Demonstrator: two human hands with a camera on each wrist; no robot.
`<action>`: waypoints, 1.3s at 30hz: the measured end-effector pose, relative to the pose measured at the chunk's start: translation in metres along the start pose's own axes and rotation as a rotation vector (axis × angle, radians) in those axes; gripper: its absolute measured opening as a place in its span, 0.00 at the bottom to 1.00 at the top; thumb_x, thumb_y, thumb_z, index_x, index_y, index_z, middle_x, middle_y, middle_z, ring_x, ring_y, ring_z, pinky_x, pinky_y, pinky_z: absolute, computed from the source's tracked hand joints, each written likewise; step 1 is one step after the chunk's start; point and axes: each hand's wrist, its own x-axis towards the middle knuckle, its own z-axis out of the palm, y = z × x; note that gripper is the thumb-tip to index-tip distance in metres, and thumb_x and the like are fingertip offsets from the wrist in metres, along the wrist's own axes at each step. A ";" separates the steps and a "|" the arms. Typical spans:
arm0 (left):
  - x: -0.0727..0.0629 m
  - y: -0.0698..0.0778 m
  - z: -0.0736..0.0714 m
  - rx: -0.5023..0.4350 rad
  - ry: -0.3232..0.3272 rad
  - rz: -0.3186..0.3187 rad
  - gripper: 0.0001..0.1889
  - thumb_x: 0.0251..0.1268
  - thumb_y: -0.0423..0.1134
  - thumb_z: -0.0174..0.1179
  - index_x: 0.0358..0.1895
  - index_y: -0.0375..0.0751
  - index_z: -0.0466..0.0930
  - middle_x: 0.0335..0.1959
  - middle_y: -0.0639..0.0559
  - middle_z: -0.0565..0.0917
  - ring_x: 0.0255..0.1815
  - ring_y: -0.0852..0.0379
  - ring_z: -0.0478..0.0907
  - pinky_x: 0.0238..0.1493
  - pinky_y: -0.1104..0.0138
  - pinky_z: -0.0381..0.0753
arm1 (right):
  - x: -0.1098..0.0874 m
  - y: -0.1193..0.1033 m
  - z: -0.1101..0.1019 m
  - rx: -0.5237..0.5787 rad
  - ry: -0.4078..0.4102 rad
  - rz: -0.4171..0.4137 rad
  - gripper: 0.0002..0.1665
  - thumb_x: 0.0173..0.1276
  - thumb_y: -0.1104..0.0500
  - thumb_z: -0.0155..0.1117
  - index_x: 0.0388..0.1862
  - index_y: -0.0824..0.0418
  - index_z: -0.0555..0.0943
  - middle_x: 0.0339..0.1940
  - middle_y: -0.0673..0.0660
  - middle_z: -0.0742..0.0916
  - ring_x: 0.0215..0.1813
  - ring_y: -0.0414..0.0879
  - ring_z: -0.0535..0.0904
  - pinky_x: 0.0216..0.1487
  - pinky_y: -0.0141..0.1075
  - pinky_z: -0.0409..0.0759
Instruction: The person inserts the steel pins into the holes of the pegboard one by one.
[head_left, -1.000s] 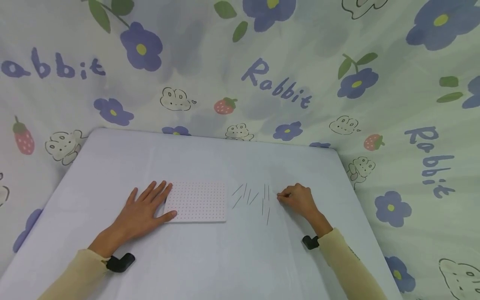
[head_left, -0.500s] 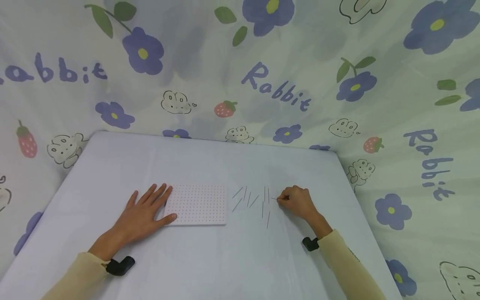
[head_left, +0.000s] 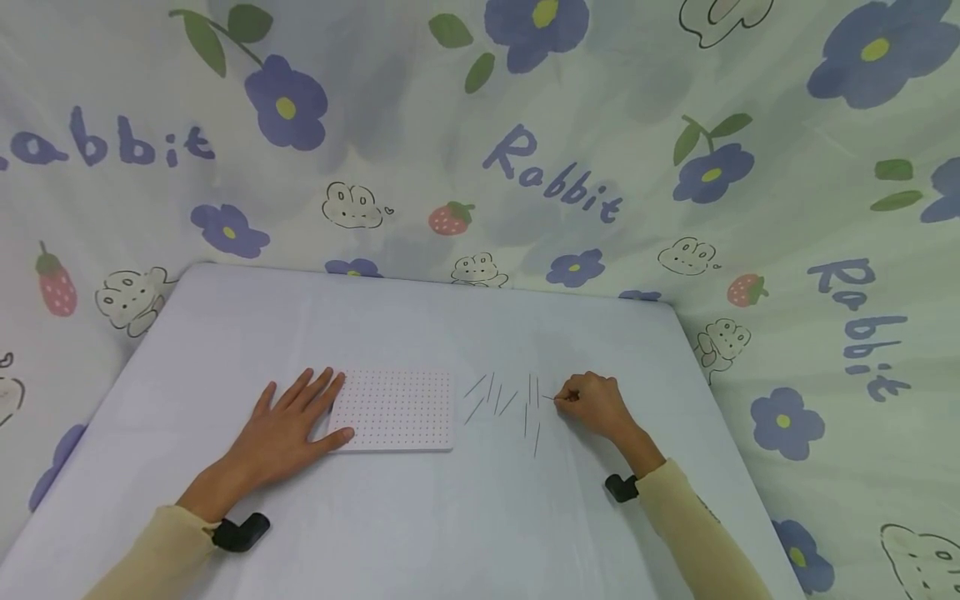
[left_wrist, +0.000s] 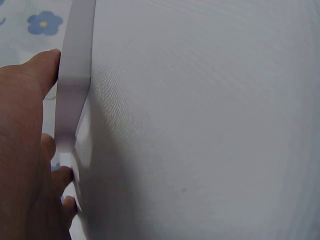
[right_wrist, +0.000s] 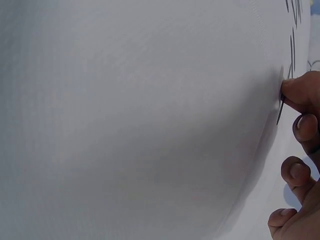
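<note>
A white board with rows of small dots [head_left: 393, 410] lies flat on the table. Along its left edge rests my left hand [head_left: 281, 429], fingers spread, thumb and fingertips on the board; the left wrist view has the thumb [left_wrist: 47, 67] against the board's side [left_wrist: 75, 85]. To the right, my right hand [head_left: 596, 402] pinches a thin dark needle [head_left: 548, 397] between thumb and fingertips, its tip pointing left. That needle [right_wrist: 280, 112] sticks out on both sides of the pinch in the right wrist view. Several similar needles [head_left: 507, 402] lie scattered between the board and this hand.
A white cloth covers the table [head_left: 420, 517]. Behind and beside it hangs a curtain [head_left: 405, 125] printed with flowers, rabbits and strawberries. Black wrist devices [head_left: 242, 532] sit at both sleeve cuffs.
A needle now shows at my right fingertips, pointing left; a second ago none could be seen there. The head view has shifted slightly. My left hand stays on the board.
</note>
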 end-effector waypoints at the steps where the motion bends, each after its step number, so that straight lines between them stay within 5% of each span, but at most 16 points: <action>1: 0.000 0.000 0.000 0.000 -0.001 -0.001 0.49 0.66 0.74 0.50 0.82 0.46 0.51 0.82 0.42 0.54 0.82 0.37 0.46 0.72 0.31 0.38 | 0.000 0.000 0.000 -0.001 -0.002 0.000 0.03 0.63 0.53 0.74 0.30 0.49 0.90 0.24 0.38 0.84 0.30 0.36 0.74 0.36 0.37 0.73; 20: -0.002 -0.002 -0.001 0.003 0.006 0.005 0.49 0.65 0.74 0.49 0.81 0.47 0.52 0.81 0.42 0.55 0.82 0.37 0.47 0.72 0.31 0.39 | 0.007 -0.015 -0.010 -0.027 0.051 0.023 0.02 0.63 0.53 0.73 0.30 0.48 0.90 0.22 0.39 0.82 0.27 0.38 0.73 0.41 0.46 0.65; 39: -0.002 -0.003 0.004 0.002 0.005 -0.006 0.50 0.66 0.75 0.49 0.81 0.46 0.53 0.82 0.43 0.54 0.82 0.37 0.46 0.72 0.31 0.38 | 0.045 -0.064 -0.017 -0.020 0.030 -0.114 0.05 0.66 0.50 0.69 0.33 0.45 0.90 0.23 0.36 0.80 0.30 0.38 0.72 0.42 0.45 0.67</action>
